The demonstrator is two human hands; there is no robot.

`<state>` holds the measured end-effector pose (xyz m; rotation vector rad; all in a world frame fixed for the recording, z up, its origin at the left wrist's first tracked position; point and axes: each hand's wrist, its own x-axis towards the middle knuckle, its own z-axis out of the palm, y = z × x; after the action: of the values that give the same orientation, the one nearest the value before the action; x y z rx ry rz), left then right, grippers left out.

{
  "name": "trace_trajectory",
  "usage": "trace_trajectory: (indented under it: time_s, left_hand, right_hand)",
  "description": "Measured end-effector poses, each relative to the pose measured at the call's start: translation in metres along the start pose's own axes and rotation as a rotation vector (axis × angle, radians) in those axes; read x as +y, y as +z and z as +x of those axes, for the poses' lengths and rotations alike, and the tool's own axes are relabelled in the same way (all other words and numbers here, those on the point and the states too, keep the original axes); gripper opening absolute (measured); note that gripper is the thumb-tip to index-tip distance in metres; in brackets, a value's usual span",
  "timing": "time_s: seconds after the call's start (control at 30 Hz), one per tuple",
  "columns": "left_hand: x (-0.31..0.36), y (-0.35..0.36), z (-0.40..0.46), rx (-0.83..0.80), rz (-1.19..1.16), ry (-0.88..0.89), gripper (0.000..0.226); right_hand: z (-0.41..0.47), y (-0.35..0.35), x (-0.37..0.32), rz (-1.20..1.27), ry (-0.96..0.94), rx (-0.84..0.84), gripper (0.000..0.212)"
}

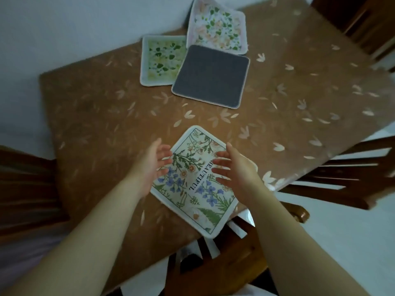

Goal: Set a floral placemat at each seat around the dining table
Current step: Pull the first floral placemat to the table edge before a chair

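While the placemat (193,181) lies flat, both hands hover open-fingered.

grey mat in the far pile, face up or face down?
Face down. The grey mat shows only a plain grey backing with a pale edge, no print, unlike the green floral mat beside it.

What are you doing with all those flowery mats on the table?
A person is laying placemats on the dining table. One mat with blue flowers and the word BEAUTIFUL lies at the near edge, in front of a wooden chair. The left hand and right hand hover open on either side of it, gripping nothing. Three more mats wait at the far side: a green one, a pink-and-green one, and one flipped grey side up.
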<state>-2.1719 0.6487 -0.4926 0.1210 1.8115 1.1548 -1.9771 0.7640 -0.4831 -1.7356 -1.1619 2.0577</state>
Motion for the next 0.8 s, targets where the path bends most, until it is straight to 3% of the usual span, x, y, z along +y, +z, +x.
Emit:
trace_trajectory:
  time_s: [0.4,0.57,0.8]
  left_hand:
    - [-0.001,-0.005,0.079,-0.144,0.438,-0.083,0.035]
    - [0.003,-0.004,0.103,-0.139,0.451,-0.143,0.05]
    - [0.006,-0.001,0.123,-0.094,0.477,-0.196,0.05]
  right_hand:
    - [0.028,-0.032,0.056,0.296,0.222,0.265,0.034]
    - [0.037,-0.042,0.066,0.408,0.28,0.309,0.035]
    - [0.046,-0.053,0.079,0.425,0.349,0.446,0.044]
